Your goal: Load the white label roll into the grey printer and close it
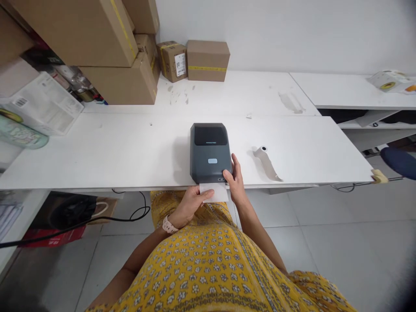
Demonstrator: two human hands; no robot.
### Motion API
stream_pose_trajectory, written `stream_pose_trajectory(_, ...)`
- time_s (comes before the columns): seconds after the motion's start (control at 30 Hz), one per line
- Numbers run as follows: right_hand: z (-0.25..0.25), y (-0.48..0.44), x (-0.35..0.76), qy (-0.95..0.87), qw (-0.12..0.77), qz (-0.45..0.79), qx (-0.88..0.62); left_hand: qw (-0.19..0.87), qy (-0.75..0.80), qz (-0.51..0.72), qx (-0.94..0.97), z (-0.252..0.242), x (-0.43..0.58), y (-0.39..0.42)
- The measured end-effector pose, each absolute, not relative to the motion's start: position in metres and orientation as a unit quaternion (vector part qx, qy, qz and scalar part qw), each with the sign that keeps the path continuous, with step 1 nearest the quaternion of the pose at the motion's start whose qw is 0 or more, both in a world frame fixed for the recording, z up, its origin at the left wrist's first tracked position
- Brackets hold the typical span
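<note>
A dark grey label printer (pixel 210 151) sits at the front edge of the white table, with a black window on top and a pale blue button. White label paper (pixel 219 193) sticks out of its front, over the table edge. My left hand (pixel 192 203), a pale watch on its wrist, pinches the left side of this paper, thumb on top. At the printer's front right corner, my right hand (pixel 236 184) grips the casing, its thumb on the top near a small round mark and its fingers along the side. A small roll of paper (pixel 265 162), partly unrolled, lies to the right.
Cardboard boxes (pixel 118 80) are stacked at the back left, with two smaller boxes (pixel 208 60) by the wall. A green bottle (pixel 24 132) lies at far left. Label rolls (pixel 391 82) rest on the right shelf. A black cable (pixel 107 219) hangs below the table (pixel 136 147).
</note>
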State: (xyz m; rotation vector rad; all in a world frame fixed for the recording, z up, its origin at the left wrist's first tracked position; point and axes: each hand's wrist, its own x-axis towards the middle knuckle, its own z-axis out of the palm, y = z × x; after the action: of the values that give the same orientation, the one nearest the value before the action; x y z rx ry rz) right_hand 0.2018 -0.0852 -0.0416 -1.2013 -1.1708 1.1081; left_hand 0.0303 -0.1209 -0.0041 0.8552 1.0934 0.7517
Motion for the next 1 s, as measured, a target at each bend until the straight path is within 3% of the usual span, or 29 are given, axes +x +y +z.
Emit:
stream_pose_trajectory(0.13, -0.018, -0.089, 0.206, -0.579, 0.519, 0.320, -0.541, 0.690, 0.497, 0.336, 0.405, -0.015, 0.027, -0.123)
stream_pose_trajectory(0.23, 0.007, -0.087, 0.209, -0.695, 0.443, 0.155, -0.545, 0.668, 0.502, 0.298, 0.462, -0.023, 0.015, -0.122)
stream_pose_trajectory(0.33, 0.024, -0.081, 0.209, -0.763, 0.359, 0.099, -0.529, 0.648, 0.503, 0.258, 0.511, -0.023, -0.007, -0.118)
stream_pose_trajectory(0.43, 0.028, -0.074, 0.205, -0.780, 0.318, 0.108, -0.528, 0.569, 0.564, 0.306, 0.515, -0.017, -0.025, -0.112)
stream_pose_trajectory(0.6, 0.016, -0.076, 0.207, -0.780, 0.319, 0.119, -0.524, 0.392, 0.592, 0.490, 0.507, 0.001, -0.019, -0.099)
stream_pose_trajectory(0.8, -0.021, -0.093, 0.224, -0.666, 0.450, 0.242, -0.543, 0.461, 0.549, 0.477, 0.509, 0.003, 0.006, -0.095)
stream_pose_trajectory(1.0, -0.035, -0.092, 0.213, -0.660, 0.447, 0.285, -0.532, 0.447, 0.551, 0.491, 0.505, -0.010, 0.018, -0.096)
